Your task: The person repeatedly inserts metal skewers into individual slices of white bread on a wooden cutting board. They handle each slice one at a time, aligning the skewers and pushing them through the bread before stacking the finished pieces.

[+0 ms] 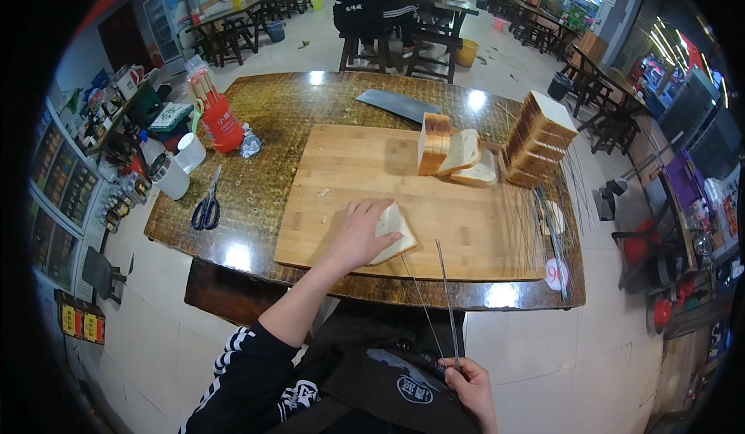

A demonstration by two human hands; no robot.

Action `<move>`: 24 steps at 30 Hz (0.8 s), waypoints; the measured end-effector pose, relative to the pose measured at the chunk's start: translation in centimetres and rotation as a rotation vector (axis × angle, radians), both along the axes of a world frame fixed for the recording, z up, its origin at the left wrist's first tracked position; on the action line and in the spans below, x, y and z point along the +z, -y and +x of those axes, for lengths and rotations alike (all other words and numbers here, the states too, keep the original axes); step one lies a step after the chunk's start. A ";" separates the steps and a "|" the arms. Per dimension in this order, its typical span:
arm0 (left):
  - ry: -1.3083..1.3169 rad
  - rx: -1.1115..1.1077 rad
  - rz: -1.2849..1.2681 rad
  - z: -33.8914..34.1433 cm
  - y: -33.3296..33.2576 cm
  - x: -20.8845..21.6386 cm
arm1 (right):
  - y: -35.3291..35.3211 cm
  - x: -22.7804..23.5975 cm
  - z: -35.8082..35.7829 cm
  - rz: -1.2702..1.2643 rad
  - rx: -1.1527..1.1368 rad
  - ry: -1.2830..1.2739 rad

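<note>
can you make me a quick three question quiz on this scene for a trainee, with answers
1. What is the left hand touching?
a) a red container
b) a bread slice
c) a large knife

2. True or false: the scissors lie on the wooden cutting board.

3. Fill in: the right hand holds thin metal ____.

Key: 1. b; 2. false, they lie on the table to its left; 3. skewers.

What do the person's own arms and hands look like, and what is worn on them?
The left hand and right hand wear no gloves. The black left sleeve has white stripes and leaves the forearm bare; no right sleeve shows.
</note>
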State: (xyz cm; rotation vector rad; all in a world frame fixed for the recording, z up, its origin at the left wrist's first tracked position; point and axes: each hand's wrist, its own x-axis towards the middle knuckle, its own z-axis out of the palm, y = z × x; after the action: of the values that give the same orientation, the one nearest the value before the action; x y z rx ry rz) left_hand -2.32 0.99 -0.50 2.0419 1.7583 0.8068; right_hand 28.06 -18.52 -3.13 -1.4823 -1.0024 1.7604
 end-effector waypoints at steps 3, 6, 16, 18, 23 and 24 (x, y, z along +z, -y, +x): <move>-0.028 0.000 -0.017 0.2 -0.1 0.1 | -0.1 0.0 -0.2 0.005 -0.003 -0.007; -0.023 0.002 -0.027 0.2 -0.2 0.1 | -0.7 -0.1 -0.5 -0.019 0.006 -0.016; 0.003 -0.009 -0.003 0.0 0.0 -0.1 | -4.7 1.0 -3.8 0.026 -0.028 -0.034; 0.003 -0.013 -0.005 0.0 -0.1 -0.2 | -5.5 0.9 -4.4 0.035 -0.035 -0.037; -0.008 -0.013 -0.023 0.1 0.1 -0.1 | -7.0 0.7 -5.5 0.069 -0.033 -0.040; -0.011 -0.010 -0.035 0.1 0.1 0.0 | -7.2 0.5 -5.7 0.081 -0.031 -0.040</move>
State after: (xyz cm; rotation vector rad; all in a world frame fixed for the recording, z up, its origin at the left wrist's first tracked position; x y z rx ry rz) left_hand -2.20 0.88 -0.46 2.0344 1.7542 0.7588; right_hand 22.38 -11.32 -2.61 -1.4004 -1.0129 1.7007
